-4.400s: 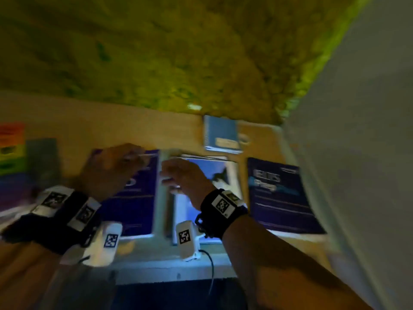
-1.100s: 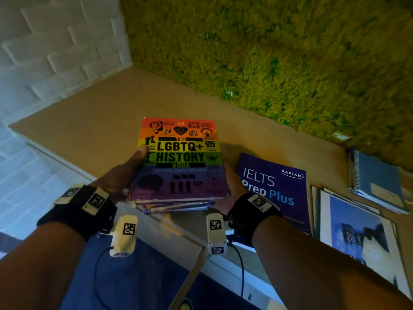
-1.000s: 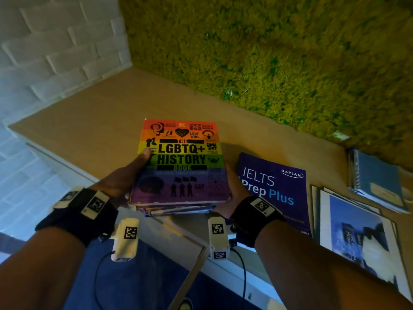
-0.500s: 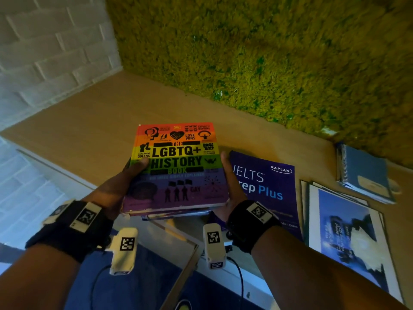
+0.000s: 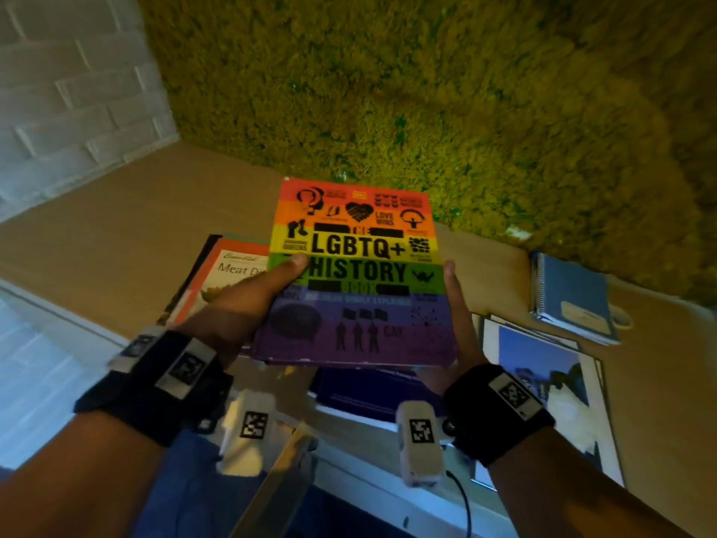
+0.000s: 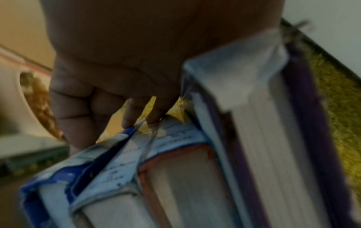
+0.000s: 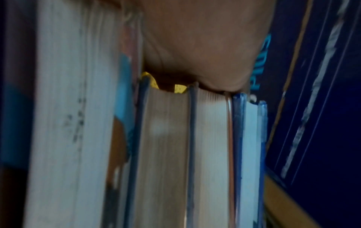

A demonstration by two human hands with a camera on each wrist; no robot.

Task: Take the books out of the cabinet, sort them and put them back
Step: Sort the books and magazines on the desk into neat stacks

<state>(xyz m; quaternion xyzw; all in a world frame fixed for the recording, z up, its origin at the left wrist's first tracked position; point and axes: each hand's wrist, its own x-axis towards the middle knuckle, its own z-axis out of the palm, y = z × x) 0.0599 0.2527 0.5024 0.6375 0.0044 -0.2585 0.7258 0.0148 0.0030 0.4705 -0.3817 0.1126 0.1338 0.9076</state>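
Books are what I have in both hands right now: a stack [image 5: 355, 359] topped by the rainbow-striped history book [image 5: 359, 273], held off the wooden shelf [image 5: 116, 234] in front of the moss-covered back wall [image 5: 426, 91]. My left hand [image 5: 248, 300] clamps the stack's left edge, thumb flat across the top cover and fingers [image 6: 136, 111] curled underneath against the lower volumes; my right hand [image 5: 458, 316] grips the right edge the same way, thumb up along the cover, though its fingers are hidden below. The wrist views show several page blocks pressed together, so I judge this a carry of the gathered pile, part of the sorting step. On the shelf lie a cookbook [image 5: 229, 277] just left of the stack, a dark blue book [image 5: 368, 390] beneath it, a spiral notebook [image 5: 570, 300] near the wall and a large blue-and-white book [image 5: 543, 386] to the right. Next I need to pick a landing spot and lower the pile level, squeezing evenly so the thinner bottom books do not slide out.
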